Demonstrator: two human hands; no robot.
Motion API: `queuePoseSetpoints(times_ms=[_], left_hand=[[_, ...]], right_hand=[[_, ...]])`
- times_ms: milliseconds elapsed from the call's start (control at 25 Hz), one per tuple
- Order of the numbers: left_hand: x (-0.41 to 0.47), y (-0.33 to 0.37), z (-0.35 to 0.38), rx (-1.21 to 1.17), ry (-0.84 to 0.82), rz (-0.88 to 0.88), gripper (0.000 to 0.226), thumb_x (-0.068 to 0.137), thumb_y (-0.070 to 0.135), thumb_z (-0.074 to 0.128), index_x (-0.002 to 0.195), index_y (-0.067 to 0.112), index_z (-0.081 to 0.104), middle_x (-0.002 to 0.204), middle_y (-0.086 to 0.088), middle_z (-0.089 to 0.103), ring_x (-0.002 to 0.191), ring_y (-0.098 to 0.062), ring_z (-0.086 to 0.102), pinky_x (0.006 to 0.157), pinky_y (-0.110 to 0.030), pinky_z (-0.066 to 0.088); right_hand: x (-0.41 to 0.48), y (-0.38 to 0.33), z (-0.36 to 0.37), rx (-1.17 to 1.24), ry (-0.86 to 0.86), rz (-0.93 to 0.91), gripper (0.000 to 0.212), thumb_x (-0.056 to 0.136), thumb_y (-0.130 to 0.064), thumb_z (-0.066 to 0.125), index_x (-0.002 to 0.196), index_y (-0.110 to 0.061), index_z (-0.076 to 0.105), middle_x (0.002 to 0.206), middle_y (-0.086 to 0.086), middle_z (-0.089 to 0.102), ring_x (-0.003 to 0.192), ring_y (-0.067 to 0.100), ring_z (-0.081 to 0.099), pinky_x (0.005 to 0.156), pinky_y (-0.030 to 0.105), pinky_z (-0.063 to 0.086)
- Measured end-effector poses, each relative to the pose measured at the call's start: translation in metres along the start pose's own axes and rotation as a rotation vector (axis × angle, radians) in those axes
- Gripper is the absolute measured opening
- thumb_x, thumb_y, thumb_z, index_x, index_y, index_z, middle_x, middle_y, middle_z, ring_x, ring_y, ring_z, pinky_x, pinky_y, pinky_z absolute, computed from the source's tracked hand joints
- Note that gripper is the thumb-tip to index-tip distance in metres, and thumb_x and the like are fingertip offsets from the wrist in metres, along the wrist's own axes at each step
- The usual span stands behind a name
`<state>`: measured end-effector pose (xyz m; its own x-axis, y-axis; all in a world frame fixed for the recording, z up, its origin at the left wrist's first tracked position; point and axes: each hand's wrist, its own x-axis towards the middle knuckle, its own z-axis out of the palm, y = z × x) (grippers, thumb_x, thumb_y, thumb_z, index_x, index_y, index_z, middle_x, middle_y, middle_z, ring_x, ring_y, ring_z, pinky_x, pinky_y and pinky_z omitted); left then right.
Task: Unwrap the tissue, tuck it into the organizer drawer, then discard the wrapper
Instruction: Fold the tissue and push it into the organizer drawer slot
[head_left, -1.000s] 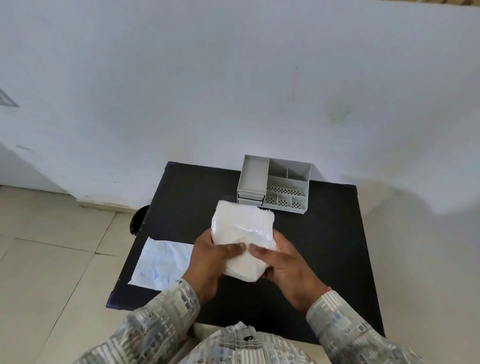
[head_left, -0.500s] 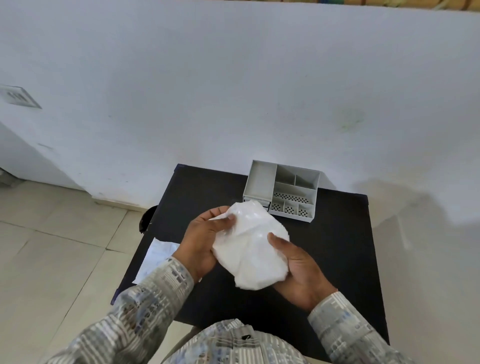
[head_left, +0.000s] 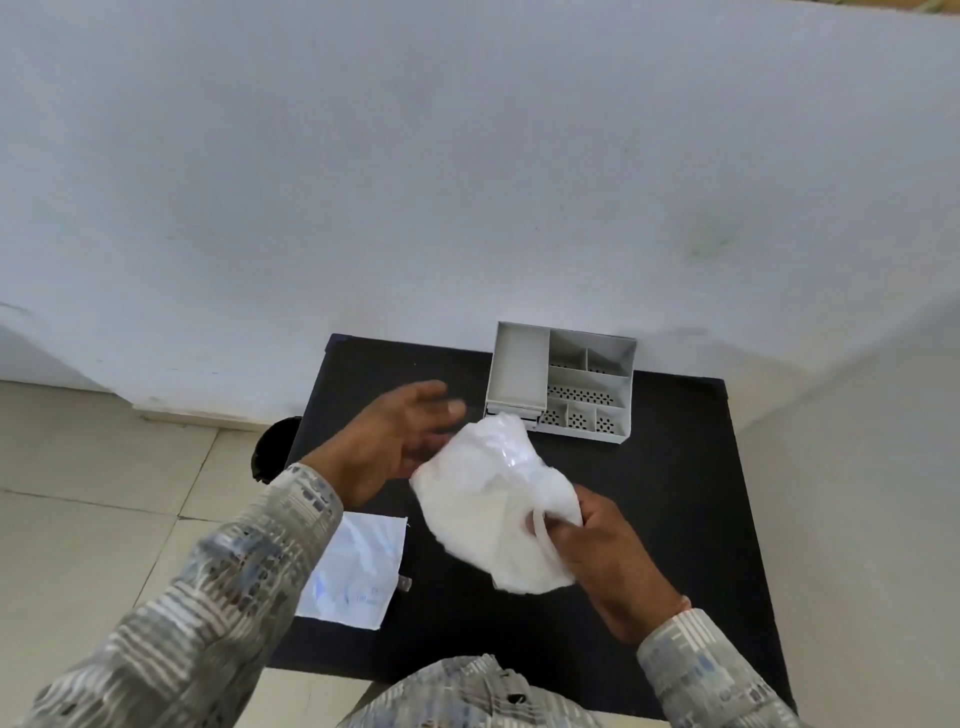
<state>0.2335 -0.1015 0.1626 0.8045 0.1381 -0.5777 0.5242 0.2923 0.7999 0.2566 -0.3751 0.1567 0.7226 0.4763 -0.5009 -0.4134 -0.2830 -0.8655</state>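
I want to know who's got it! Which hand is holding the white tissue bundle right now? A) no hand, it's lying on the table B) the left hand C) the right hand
C: the right hand has its grip closed on the white tissue bundle, while the left hand is spread open beside it.

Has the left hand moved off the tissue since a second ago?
Yes. The left hand has let go and opened, now left of the tissue, nearer the organizer; right hand holds it.
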Motion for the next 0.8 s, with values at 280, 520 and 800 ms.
queuePoseSetpoints(times_ms=[280, 520, 800], left_hand=[[0.045, -0.013, 0.002, 0.242, 0.006, 0.036, 0.017, 0.082, -0.001, 0.082, 0.095, 0.01, 0.083, 0.096, -0.015, 0.083, 0.09, -0.034, 0.078, 0.086, -0.047, 0.065], [0.116, -0.019, 0.009, -0.246, 0.233, -0.257, 0.014, 0.099, 0.015, 0.067, 0.109, 0.01, 0.073, 0.092, -0.007, 0.076, 0.073, -0.023, 0.071, 0.065, -0.039, 0.063], [0.199, -0.059, 0.052, -0.253, 0.278, -0.447, 0.035, 0.092, 0.006, 0.065, 0.126, 0.002, 0.071, 0.097, -0.008, 0.077, 0.046, -0.017, 0.07, 0.046, -0.031, 0.058]], right_hand=[[0.016, 0.012, 0.035, 0.274, -0.063, 0.179, 0.037, 0.098, -0.015, 0.069, 0.132, -0.031, 0.065, 0.122, 0.007, 0.078, 0.103, 0.037, 0.077, 0.066, 0.043, 0.065], [0.031, 0.035, 0.036, 0.617, 0.312, 0.209, 0.039, 0.099, -0.001, 0.062, 0.131, -0.024, 0.067, 0.124, 0.007, 0.076, 0.098, 0.031, 0.078, 0.063, 0.036, 0.064], [0.041, 0.039, 0.001, 0.693, 0.395, 0.203, 0.039, 0.1, -0.004, 0.063, 0.131, -0.026, 0.066, 0.124, 0.007, 0.074, 0.104, 0.036, 0.075, 0.061, 0.035, 0.064]])
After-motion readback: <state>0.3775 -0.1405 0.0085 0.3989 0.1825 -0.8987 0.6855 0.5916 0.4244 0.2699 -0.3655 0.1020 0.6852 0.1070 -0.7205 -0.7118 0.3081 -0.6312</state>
